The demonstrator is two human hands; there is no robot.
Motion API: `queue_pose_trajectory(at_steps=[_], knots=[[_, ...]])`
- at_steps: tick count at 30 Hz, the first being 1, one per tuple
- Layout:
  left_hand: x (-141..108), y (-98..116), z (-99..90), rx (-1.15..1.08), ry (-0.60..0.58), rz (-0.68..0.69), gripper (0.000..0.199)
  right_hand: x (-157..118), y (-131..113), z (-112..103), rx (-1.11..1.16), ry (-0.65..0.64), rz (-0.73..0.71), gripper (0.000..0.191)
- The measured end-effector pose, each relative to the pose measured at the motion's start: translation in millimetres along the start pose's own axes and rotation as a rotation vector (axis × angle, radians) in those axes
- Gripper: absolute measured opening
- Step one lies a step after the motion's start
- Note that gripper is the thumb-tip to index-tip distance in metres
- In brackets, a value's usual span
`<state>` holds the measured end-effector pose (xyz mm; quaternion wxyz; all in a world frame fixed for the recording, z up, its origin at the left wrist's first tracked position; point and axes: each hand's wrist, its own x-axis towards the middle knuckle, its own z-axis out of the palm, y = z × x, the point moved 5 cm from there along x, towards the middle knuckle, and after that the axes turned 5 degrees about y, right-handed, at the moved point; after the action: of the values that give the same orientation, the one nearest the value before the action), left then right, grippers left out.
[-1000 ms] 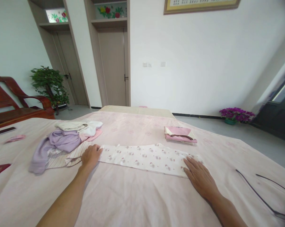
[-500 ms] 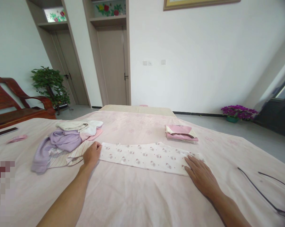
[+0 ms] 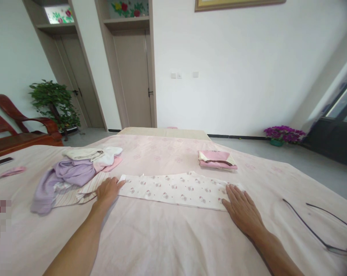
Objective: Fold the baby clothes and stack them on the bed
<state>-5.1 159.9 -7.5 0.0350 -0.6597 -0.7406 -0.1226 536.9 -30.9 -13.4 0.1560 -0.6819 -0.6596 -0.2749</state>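
A white garment with a small printed pattern (image 3: 173,189) lies flat and folded lengthwise on the pink sheet (image 3: 150,237). At its left end is my left hand (image 3: 109,190), with the thumb apart from the bent fingers and resting at the garment's edge. My right hand (image 3: 242,207) lies flat on the right end, palm down and fingers stretched out. Just beyond my left hand is a loose pile with a lilac garment (image 3: 72,172), a white cloth (image 3: 84,153) and a striped cloth (image 3: 72,197). Farther back sits a folded pink garment (image 3: 217,159).
Glasses (image 3: 325,245) lie at the right. A phone (image 3: 0,162) and a small pink cloth (image 3: 13,171) are at the far left. Beyond the sheet stand a wooden bench (image 3: 23,134), a green plant (image 3: 54,101) and purple flowers (image 3: 284,134).
My left hand's grip at the garment's end has loosened, with the thumb now apart from the fingers. My right hand stays flat on the other end. The view has shifted slightly.
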Motion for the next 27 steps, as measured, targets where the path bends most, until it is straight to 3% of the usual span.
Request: queue_pose_trajectory(at_steps=[6, 9, 13, 16, 20, 24, 27], knots=[[2, -3, -2.1, -0.109, -0.014, -0.045, 0.047, -4, 1, 3, -0.021, -0.006, -0.037, 0.053], [5, -2, -6.1, -0.238, 0.000, -0.045, 0.044, 0, 2, -5, 0.012, -0.022, 0.044, 0.051], [6, 15, -20.7, -0.580, 0.075, -0.024, 0.042, 17, -15, -28, 0.339, -0.052, 0.146, 0.044], [-4, 49, -35.8, -0.807, 0.087, 0.013, 0.041, 36, -49, -45, 0.811, -0.165, 0.262, 0.040], [-34, 117, -49.3, -1.022, 0.024, 0.071, 0.034, 63, -116, -54, 1.453, -0.496, 0.511, 0.041], [-69, 180, -42.5, -1.157, -0.110, 0.112, 0.028, 87, -165, -53, 1.791, -0.609, 0.735, 0.039], [-91, 210, -37.3, -1.234, -0.142, 0.221, 0.028, 95, -187, -41, 1.831, -0.686, 0.787, 0.034]])
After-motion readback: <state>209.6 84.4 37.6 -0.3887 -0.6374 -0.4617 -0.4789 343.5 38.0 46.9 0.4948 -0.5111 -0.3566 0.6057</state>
